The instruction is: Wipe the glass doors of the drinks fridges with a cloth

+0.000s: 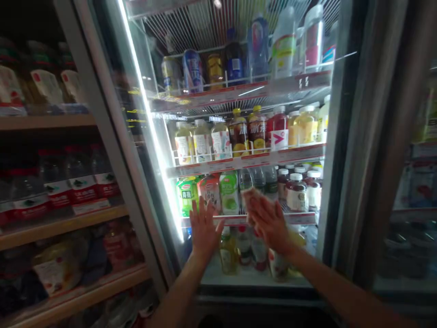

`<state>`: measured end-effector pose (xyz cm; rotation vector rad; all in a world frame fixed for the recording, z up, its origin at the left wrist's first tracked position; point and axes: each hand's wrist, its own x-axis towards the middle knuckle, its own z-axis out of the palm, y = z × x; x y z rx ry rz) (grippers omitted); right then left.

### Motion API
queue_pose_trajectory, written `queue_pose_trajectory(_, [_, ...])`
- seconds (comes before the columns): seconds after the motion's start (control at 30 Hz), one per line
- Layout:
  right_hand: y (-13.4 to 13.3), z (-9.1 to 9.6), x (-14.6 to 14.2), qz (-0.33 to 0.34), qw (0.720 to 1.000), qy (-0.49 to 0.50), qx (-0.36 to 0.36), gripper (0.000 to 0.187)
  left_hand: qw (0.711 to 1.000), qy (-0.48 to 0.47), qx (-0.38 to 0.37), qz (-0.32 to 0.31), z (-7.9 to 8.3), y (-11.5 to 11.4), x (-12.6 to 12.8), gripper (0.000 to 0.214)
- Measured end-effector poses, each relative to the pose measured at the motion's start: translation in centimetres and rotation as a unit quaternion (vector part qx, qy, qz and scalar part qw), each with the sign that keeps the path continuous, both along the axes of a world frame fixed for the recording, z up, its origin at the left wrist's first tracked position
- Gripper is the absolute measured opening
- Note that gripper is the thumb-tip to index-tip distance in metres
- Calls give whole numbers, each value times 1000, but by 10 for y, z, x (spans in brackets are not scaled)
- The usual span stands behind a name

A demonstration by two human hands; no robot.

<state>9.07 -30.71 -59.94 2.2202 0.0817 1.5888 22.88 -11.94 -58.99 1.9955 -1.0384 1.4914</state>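
Observation:
A glass cooler door [136, 120] stands before me, with lit shelves of drinks behind it. My left hand [205, 232] is raised flat toward the glass, fingers spread and holding nothing, in front of the green and red drink bottles on the third shelf. Under the fingers of my right hand [271, 228] is a pale cloth [251, 200], pressed against the glass in front of clear bottles [266, 177]. Motion blurs the cloth and fingertips slightly.
Wooden shelves [64, 223] with red-labelled water bottles [82, 182] stand at the left. A bright light strip [139, 95] runs down the cooler's left side. To the right, a metal door frame [365, 136] borders another glass-fronted section. Cans and bottles fill the cooler's upper shelves.

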Motion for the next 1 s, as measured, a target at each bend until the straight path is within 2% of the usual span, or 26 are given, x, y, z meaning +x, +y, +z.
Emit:
queue_pose_trajectory(0.07, [-3, -26, -12, 13, 997, 44, -56, 36, 1000, -12, -3, 5, -3, -3, -2, 75])
queue_pose_trajectory(0.13, [-11, -33, -21, 21, 995, 60, -82, 36, 1000, -22, 0, 11, -4, -2, -2, 76])
queue_pose_trajectory(0.2, [-24, -14, -25, 9, 998, 32, -45, 37, 1000, -27, 0, 16, -2, -2, -3, 77])
queue_pose_trajectory(0.3, [-39, 27, -25, -20, 997, -64, 49, 37, 998, -56, 21, -4, 4, -11, -11, 74])
queue_pose_trajectory(0.33, [-41, 33, -25, -27, 994, -83, 69, 37, 997, -67, 32, -16, 6, -17, -16, 72])
queue_pose_trajectory(0.4, [-39, 26, -27, -29, 992, -90, 82, 37, 995, -77, 49, -39, 10, -32, -26, 69])
queue_pose_trajectory(0.5, [-36, -11, -38, -23, 995, -52, 78, 41, 995, -66, 51, -46, 13, -53, -39, 66])
queue_pose_trajectory(0.57, [-43, -22, -46, -29, 995, -51, 82, 43, 995, -65, 60, -39, 12, -61, -42, 64])
queue_pose_trajectory(0.6, [-48, -18, -50, -37, 993, -64, 88, 45, 995, -65, 62, -33, 11, -64, -42, 63])
queue_pose_trajectory(0.7, [-68, 16, -54, -71, 983, -132, 110, 51, 996, -69, 55, -28, 8, -66, -41, 62])
queue_pose_trajectory(0.77, [-76, 30, -54, -87, 976, -161, 118, 56, 996, -70, 49, -33, 7, -65, -41, 61])
queue_pose_trajectory(0.83, [-77, 26, -56, -99, 973, -163, 127, 61, 996, -68, 50, -40, 8, -63, -43, 60])
queue_pose_trajectory(0.93, [-80, 6, -63, -114, 976, -130, 129, 65, 994, -76, 49, -55, 17, -59, -44, 58])
queue_pose_trajectory(1.0, [-88, 10, -65, -111, 976, -139, 126, 64, 993, -86, 35, -68, 29, -57, -42, 61])
